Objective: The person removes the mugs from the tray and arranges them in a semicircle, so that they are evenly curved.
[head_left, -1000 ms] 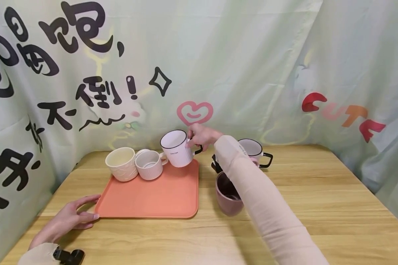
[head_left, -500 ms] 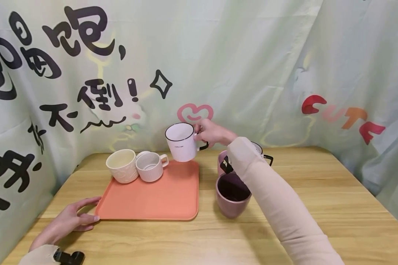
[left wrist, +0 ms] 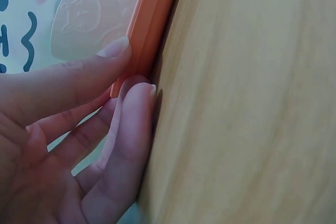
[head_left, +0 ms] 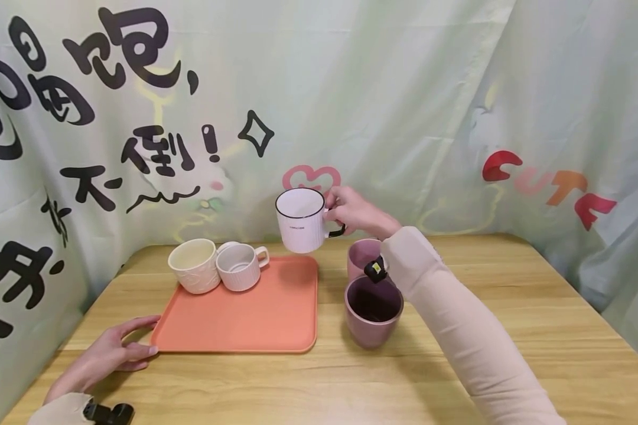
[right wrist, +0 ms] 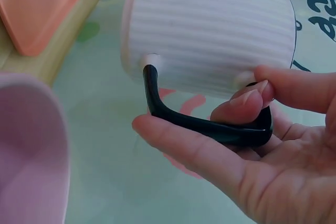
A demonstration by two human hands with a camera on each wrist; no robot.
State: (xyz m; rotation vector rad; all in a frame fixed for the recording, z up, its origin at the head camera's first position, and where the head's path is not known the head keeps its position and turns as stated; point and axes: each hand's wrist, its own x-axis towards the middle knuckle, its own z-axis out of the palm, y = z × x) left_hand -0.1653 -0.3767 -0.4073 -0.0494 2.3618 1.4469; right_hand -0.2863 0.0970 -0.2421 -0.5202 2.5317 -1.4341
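Observation:
My right hand (head_left: 351,209) holds a white ribbed mug (head_left: 300,227) with a black rim by its black handle (right wrist: 210,127). It hangs upright above the back right corner of an orange tray (head_left: 244,324). In the right wrist view the fingers hook through the handle, with the thumb against it. My left hand (head_left: 106,357) grips the tray's front left corner, thumb and fingers on its rim in the left wrist view. On the tray's back left stand a cream embossed cup (head_left: 195,268) and a white ribbed cup (head_left: 240,268).
To the right of the tray, a mauve cup (head_left: 373,313) stands on the wooden table (head_left: 510,330). Close behind it is a pink cup (head_left: 363,254), partly covered by the right wrist camera. A printed curtain (head_left: 404,106) hangs behind the table.
My right hand has lifted the white mug up off the tray's back right area and moved it slightly right. The left hand keeps its place at the tray corner.

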